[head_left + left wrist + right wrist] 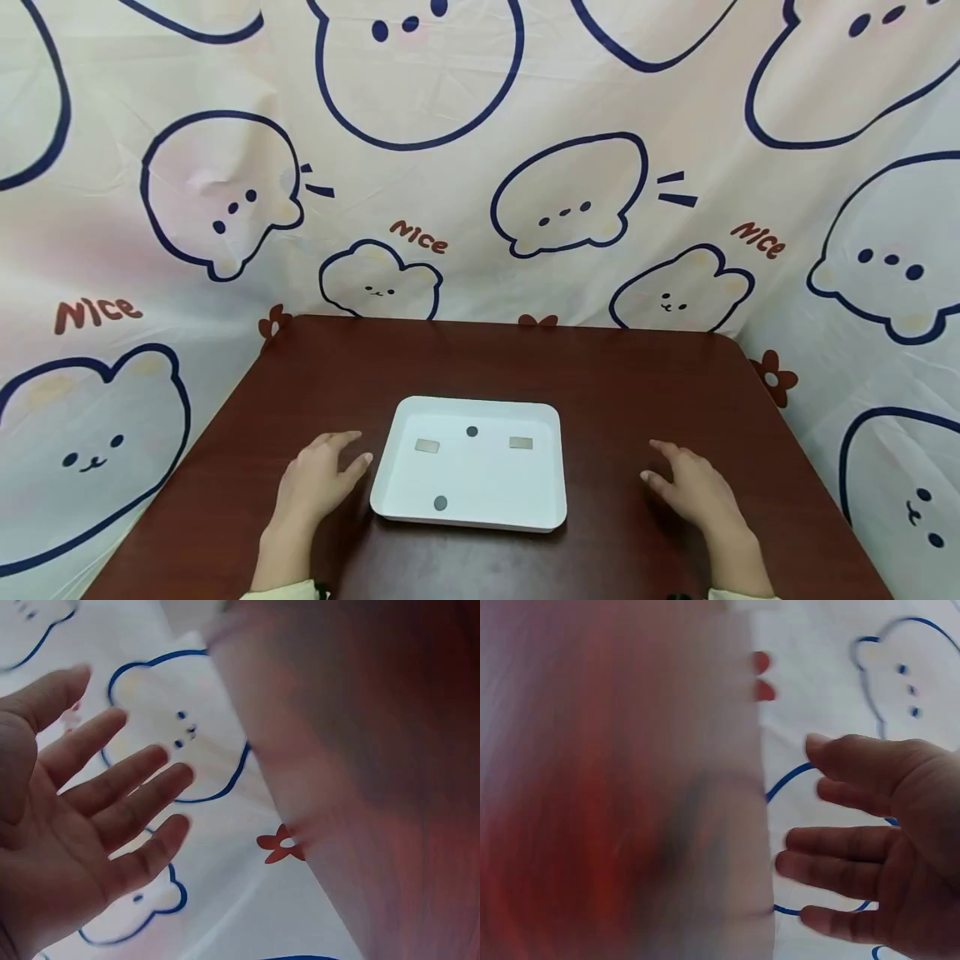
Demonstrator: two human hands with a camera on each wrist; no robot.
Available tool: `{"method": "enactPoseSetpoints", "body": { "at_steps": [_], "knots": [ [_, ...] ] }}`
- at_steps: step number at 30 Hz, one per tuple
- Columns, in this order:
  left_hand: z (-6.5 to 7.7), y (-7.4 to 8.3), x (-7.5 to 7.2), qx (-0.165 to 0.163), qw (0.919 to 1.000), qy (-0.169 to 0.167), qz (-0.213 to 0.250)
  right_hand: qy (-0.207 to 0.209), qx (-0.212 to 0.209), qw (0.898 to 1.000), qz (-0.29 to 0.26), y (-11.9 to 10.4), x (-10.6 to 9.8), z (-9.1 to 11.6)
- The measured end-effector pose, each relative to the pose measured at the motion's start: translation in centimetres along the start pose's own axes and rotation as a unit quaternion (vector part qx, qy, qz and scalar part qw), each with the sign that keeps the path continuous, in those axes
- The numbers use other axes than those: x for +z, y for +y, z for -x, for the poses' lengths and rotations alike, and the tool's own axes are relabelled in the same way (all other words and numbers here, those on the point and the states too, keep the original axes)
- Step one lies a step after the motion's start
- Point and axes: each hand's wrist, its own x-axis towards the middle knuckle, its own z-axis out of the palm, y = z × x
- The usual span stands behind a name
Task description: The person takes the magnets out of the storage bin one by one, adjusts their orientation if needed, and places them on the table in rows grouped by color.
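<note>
Pale L sleeve [285, 592] up front, L hand [317, 477] loosely spread, just left of white tray [495, 483], long axis side-to-side; R hand [696, 487] also spread, farther off.

Left hand [311, 483]: bare; pale cream sleeve cuff [281, 592]; small dark piece [322, 591] at the cuff's inner edge, possibly a strap. Right hand [697, 492]: bare; matching right cuff [735, 595]; black sliver [679, 597] beside it.

Left hand [315, 477] and right hand [697, 490] held well apart.
Fingers [141, 805] on both are loosely extended and spread; thumbs [52, 697] are parted; forearms [287, 552] are angled inward.
</note>
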Motion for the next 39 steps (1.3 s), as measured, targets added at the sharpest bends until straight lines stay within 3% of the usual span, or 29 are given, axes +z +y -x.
{"method": "enactPoseSetpoints", "body": {
  "at_steps": [2, 9, 14, 18, 33, 39],
  "knots": [
    [0.1, 0.4, -0.4, -0.021, 0.9993, -0.015, 0.028, -0.006, 0.002, 0.999, -0.031, -0.4, -0.2, 0.1],
    [0.3, 1.2, -0.4, -0.038, 0.9948, -0.038, 0.086, -0.011, -0.004, 0.995, -0.096, -1.6, -0.6, 0.0],
    [0.8, 1.2, -0.2, -0.069, 0.9867, -0.076, 0.126, -0.036, -0.007, 0.99, -0.136, -2.1, -0.5, -0.4],
    [0.9, 1.1, 0.0, -0.071, 0.9801, -0.094, 0.159, -0.033, -0.018, 0.987, -0.158, -2.6, -0.3, -1.0],
    [0.7, 0.9, 1.6, -0.073, 0.9733, -0.096, 0.195, -0.011, -0.049, 0.98, -0.195, -4.6, 0.6, -2.5],
    [0.8, 1.0, 1.7, -0.084, 0.9636, -0.129, 0.219, -0.022, -0.055, 0.973, -0.221, -5.6, 1.2, -3.0]
  ]
}}
